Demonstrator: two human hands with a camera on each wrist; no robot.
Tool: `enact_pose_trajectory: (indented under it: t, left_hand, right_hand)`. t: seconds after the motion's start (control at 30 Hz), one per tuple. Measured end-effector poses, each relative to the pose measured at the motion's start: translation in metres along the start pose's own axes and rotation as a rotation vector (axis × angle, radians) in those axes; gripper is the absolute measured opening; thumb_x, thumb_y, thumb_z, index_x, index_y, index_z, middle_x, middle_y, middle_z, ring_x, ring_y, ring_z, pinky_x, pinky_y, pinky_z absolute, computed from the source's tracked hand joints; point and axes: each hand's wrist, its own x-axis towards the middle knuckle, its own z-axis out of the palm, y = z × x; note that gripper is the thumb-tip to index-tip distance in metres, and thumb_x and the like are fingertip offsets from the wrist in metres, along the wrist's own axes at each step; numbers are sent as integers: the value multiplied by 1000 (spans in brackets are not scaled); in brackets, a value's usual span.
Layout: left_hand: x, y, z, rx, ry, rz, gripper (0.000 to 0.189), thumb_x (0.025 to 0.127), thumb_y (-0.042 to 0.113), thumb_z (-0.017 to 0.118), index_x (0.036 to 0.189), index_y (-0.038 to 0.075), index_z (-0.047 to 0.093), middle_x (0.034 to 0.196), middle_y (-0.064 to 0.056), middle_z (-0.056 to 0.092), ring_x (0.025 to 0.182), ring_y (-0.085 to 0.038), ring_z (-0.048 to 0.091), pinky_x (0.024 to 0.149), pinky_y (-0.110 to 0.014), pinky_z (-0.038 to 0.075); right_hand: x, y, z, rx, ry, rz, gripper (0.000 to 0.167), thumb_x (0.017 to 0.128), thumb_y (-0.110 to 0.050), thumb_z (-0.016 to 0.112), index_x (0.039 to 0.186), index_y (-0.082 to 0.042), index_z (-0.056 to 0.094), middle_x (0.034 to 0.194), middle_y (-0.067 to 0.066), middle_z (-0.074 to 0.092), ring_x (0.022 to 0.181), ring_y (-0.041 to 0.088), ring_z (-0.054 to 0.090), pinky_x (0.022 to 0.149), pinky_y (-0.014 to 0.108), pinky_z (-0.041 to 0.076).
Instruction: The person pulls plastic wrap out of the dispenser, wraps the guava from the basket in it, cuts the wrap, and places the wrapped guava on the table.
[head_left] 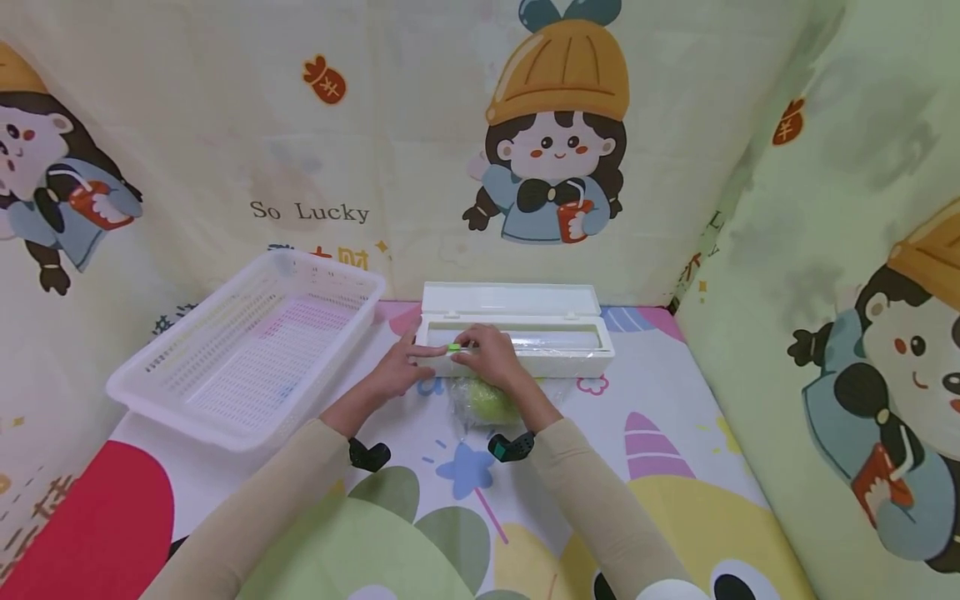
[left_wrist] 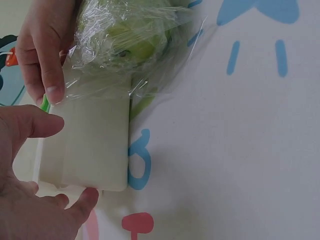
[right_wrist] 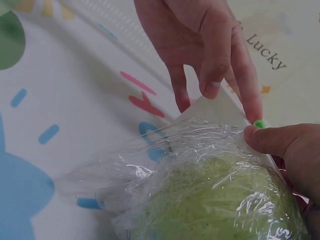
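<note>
A white cling film dispenser point(head_left: 525, 367) lies with its lid raised, a roll of clear film point(head_left: 555, 341) inside. My right hand point(head_left: 491, 357) pinches the small green slide cutter point(head_left: 453, 347) near the dispenser's left end. My left hand point(head_left: 401, 364) reaches in from the left with its index finger stretched to the cutter; in the left wrist view, another fingertip touches the box's end. Below the right hand, against the box's front, sits a round green fruit or vegetable point(right_wrist: 210, 200) covered by crinkled clear film point(left_wrist: 150, 75); its exact kind is unclear.
A white perforated plastic basket point(head_left: 202, 417) stands on the left, beside the left forearm. The table bears a colourful cartoon cloth point(head_left: 555, 492). Printed curtains point(head_left: 420, 167) hang behind the dispenser and along both sides.
</note>
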Motion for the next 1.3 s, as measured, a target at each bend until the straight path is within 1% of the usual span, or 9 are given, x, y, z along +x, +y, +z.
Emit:
enact_pose_trajectory:
  t: [0.07,0.2,0.33,0.4,0.47,0.67,0.97,1.13,1.3]
  left_hand:
    - [1,0,1,-4,-9,4,44,85,-1,65,127,10,62,165,-5,1,141,-32,28,89,-32,49]
    - [3,-2,3,-3,-5,-10,45,84,-2,64,127,12,63,165,-3,2,135,-33,34,67,-29,48]
    - [4,-2,7,49,-24,3,47,84,0,64,128,16,63,165,-5,-4,145,-36,22,93,-46,49]
    - [4,-1,9,75,-33,13,47,84,1,65,128,18,64,164,-7,-8,149,-37,12,110,-54,35]
    - [2,0,9,102,-37,17,48,83,2,65,128,20,64,164,-9,-11,150,-38,7,114,-59,27]
    - [-1,-2,8,86,-7,37,45,84,2,64,127,19,65,165,-8,-3,150,-37,6,115,-62,23]
    - [-1,-2,8,74,125,58,37,88,13,69,125,12,66,158,-14,27,146,-38,24,106,-56,41]
    - [-4,5,6,85,213,90,34,86,16,72,119,9,68,145,-13,48,137,-31,40,106,-53,42]
    - [-2,8,5,130,237,162,30,86,16,72,116,9,70,129,-11,62,126,-29,52,104,-52,44]
  right_hand:
    - [0,0,-1,3,-1,7,21,87,-30,72,103,-17,73,102,-1,67,100,18,56,94,38,48]
    - [-1,0,-1,8,-7,4,22,87,-29,72,104,-16,73,104,-1,67,101,18,56,94,38,48]
    - [0,1,-1,-7,4,-19,19,88,-28,72,103,-16,73,103,-1,68,101,18,57,95,39,46]
    - [0,1,0,-6,4,-46,18,88,-27,71,102,-16,74,103,-1,69,102,19,58,96,40,45]
    - [1,0,1,-1,3,-76,18,88,-27,71,101,-16,74,103,0,70,103,20,58,96,42,45]
    - [0,3,2,-7,18,-71,22,87,-28,73,104,-15,73,107,1,70,108,22,59,98,41,45]
    - [-7,8,-14,179,42,1,23,85,-20,74,107,-12,72,106,3,70,99,21,63,90,36,53]
    - [-9,11,-20,165,67,-2,20,86,-22,73,104,-13,73,105,2,71,99,23,63,88,38,53]
    - [-9,16,-19,149,85,-24,16,87,-23,72,101,-15,75,103,2,71,97,23,63,85,37,53]
